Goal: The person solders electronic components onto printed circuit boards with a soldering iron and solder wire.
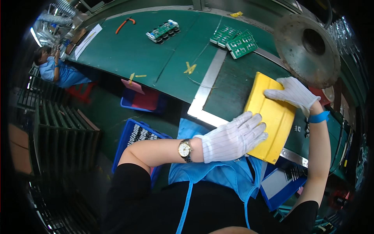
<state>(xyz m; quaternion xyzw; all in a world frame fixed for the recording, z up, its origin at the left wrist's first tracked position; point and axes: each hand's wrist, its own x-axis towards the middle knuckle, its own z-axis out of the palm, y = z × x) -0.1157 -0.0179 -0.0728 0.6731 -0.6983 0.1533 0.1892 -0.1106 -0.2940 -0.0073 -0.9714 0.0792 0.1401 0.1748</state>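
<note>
A yellow rectangular board-like piece (269, 121) with a groove along its length lies tilted over the near side of the green workbench, its near end past the edge. My left hand (237, 138), in a white striped glove, rests on its left near part with fingers stretched out flat. At the far right edge, my right hand (292, 93), gloved alike, grips the piece with the thumb on top; its other fingertips are partly hidden. Beneath the piece is a dark panel with a metal frame (210, 76), set into the bench.
Green circuit boards (242, 43) lie at the back, with a populated board (163, 31) and orange-handled pliers (125, 25) further left. A metal funnel-shaped hood (290, 50) hangs at right. Blue bins (121, 144) stand below the bench. A person in blue (58, 70) works far left.
</note>
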